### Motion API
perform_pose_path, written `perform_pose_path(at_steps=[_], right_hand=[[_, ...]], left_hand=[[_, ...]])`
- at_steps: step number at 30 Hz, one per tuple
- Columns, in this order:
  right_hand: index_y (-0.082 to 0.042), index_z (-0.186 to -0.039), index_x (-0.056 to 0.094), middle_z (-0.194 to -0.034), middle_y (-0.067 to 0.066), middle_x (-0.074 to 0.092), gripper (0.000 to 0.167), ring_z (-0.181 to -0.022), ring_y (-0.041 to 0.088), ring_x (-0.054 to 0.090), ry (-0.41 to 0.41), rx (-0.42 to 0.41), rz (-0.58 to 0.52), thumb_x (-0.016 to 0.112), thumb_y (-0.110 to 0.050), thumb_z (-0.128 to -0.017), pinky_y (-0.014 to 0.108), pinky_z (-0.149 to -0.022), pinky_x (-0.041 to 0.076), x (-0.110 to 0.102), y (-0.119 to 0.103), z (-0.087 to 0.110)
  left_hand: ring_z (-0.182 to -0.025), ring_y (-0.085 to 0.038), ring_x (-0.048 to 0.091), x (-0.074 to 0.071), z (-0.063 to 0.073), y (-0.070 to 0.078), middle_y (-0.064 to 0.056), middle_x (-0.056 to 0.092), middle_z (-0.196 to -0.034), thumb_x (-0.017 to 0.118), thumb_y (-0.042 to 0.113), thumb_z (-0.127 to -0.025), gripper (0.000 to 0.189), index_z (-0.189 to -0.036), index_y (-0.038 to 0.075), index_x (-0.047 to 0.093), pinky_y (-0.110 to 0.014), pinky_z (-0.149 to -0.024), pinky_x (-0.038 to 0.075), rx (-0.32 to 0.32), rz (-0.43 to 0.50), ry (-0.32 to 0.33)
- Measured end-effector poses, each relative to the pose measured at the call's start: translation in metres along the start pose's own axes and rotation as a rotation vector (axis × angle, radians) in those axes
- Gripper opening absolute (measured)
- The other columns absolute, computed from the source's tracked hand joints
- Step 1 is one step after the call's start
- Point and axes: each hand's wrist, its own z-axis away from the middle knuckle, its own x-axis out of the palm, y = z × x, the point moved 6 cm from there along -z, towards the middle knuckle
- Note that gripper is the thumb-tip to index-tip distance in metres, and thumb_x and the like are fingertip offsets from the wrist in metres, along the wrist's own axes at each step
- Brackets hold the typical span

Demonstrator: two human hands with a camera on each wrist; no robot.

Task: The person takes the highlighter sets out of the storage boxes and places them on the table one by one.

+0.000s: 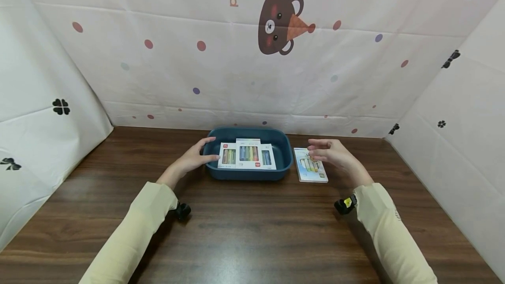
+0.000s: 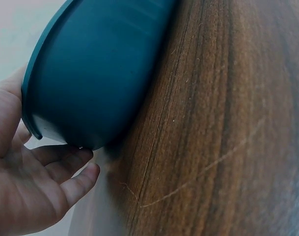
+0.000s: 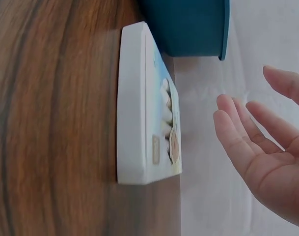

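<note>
A dark blue-green plastic basket [image 1: 282, 152] stands near the back of the table. Its left end is held by my left hand [image 1: 193, 157], thumb and fingers about the rim; the left wrist view shows several fingertips against the outer wall [image 2: 100, 73]. Inside lie white boxes [image 1: 249, 154] with windows onto coloured sticks, partly overlapping. Right of the basket a flat white and light-blue box [image 1: 311, 171] of pale sticks lies on the wood. Just above it hovers my right hand [image 1: 332, 154], fingers apart and holding nothing; the right wrist view shows a gap between them.
The brown wood-grain table [image 1: 252, 227] reaches back to a white printed cloth [image 1: 221, 69]. More cloth hangs at the left [image 1: 43, 143] and right [image 1: 453, 143] sides. A dark device [image 1: 345, 205] is strapped at the right wrist, another [image 1: 182, 211] at the left.
</note>
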Motion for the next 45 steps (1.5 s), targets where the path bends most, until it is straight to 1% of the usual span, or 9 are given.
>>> perform_pose_path(at_steps=[5,12,20,25,28,32,38,41,45], right_hand=[[0.004,-0.137,0.035,-0.132,0.028,0.042,0.059,-0.096,0.007,0.058,0.014,-0.005,0.019,0.062,-0.012,-0.087,0.046,-0.097,0.037,0.005,-0.005,-0.002],[0.000,-0.136,0.038,-0.132,0.026,0.043,0.054,-0.099,0.008,0.057,0.014,-0.014,0.032,0.060,-0.013,-0.088,0.048,-0.098,0.036,0.012,-0.013,-0.004],[0.002,-0.137,0.035,-0.135,0.025,0.041,0.056,-0.097,0.005,0.058,0.035,-0.018,-0.040,0.059,-0.013,-0.089,0.043,-0.099,0.035,0.019,-0.024,-0.011],[0.002,-0.137,0.035,-0.134,0.025,0.041,0.051,-0.099,0.010,0.060,0.029,-0.030,-0.073,0.054,-0.008,-0.091,0.045,-0.099,0.035,0.024,-0.032,-0.015],[0.000,-0.136,0.038,-0.133,0.022,0.044,0.050,-0.100,0.012,0.060,0.037,-0.026,-0.048,0.055,-0.010,-0.091,0.042,-0.097,0.037,0.027,-0.034,-0.017],[0.001,-0.137,0.036,-0.133,0.023,0.043,0.055,-0.100,0.012,0.060,0.018,-0.039,-0.052,0.059,-0.015,-0.089,0.038,-0.095,0.040,0.032,-0.038,-0.021],[0.004,-0.138,0.033,-0.133,0.025,0.043,0.055,-0.094,0.007,0.061,-0.025,-0.063,-0.100,0.057,-0.011,-0.090,0.038,-0.096,0.038,0.041,-0.044,-0.026],[0.005,-0.137,0.032,-0.134,0.026,0.041,0.054,-0.095,0.008,0.061,-0.051,-0.081,-0.113,0.055,-0.009,-0.090,0.036,-0.095,0.040,0.045,-0.047,-0.028],[0.006,-0.137,0.033,-0.135,0.028,0.039,0.054,-0.099,0.011,0.060,-0.068,-0.096,-0.126,0.055,-0.008,-0.090,0.033,-0.093,0.042,0.050,-0.049,-0.029]], left_hand=[[-0.135,-0.040,0.009,0.000,0.000,-0.001,-0.018,0.010,-0.150,0.064,0.032,-0.085,0.075,-0.144,0.017,0.022,-0.063,-0.101,0.015,-0.003,0.002,0.003],[-0.136,-0.038,0.010,0.000,0.000,-0.003,-0.016,0.011,-0.151,0.064,0.030,-0.085,0.072,-0.143,0.018,0.024,-0.062,-0.102,0.014,-0.001,0.010,0.008],[-0.136,-0.037,0.009,0.000,0.000,-0.003,-0.015,0.011,-0.151,0.064,0.030,-0.084,0.073,-0.144,0.018,0.023,-0.062,-0.102,0.014,-0.006,0.016,0.012],[-0.136,-0.038,0.009,0.000,0.000,-0.002,-0.016,0.010,-0.151,0.064,0.031,-0.084,0.074,-0.144,0.018,0.022,-0.062,-0.102,0.015,-0.002,0.012,0.010],[-0.135,-0.039,0.009,0.000,0.000,-0.002,-0.017,0.010,-0.151,0.063,0.030,-0.085,0.074,-0.144,0.017,0.021,-0.063,-0.101,0.015,0.001,0.007,0.003],[-0.135,-0.041,0.009,-0.001,0.004,0.006,-0.019,0.009,-0.150,0.062,0.024,-0.086,0.072,-0.145,0.014,0.021,-0.064,-0.101,0.013,-0.008,0.028,-0.006],[-0.135,-0.042,0.008,0.001,0.019,0.027,-0.022,0.009,-0.149,0.059,0.018,-0.088,0.069,-0.144,0.008,0.020,-0.063,-0.102,0.014,-0.013,0.032,-0.012],[-0.135,-0.042,0.008,0.002,0.023,0.031,-0.022,0.009,-0.149,0.059,0.018,-0.088,0.069,-0.144,0.008,0.020,-0.061,-0.103,0.015,-0.013,0.032,-0.012],[-0.135,-0.042,0.008,0.002,0.024,0.031,-0.022,0.010,-0.149,0.059,0.019,-0.088,0.069,-0.144,0.008,0.020,-0.061,-0.103,0.016,-0.017,0.041,-0.014]])
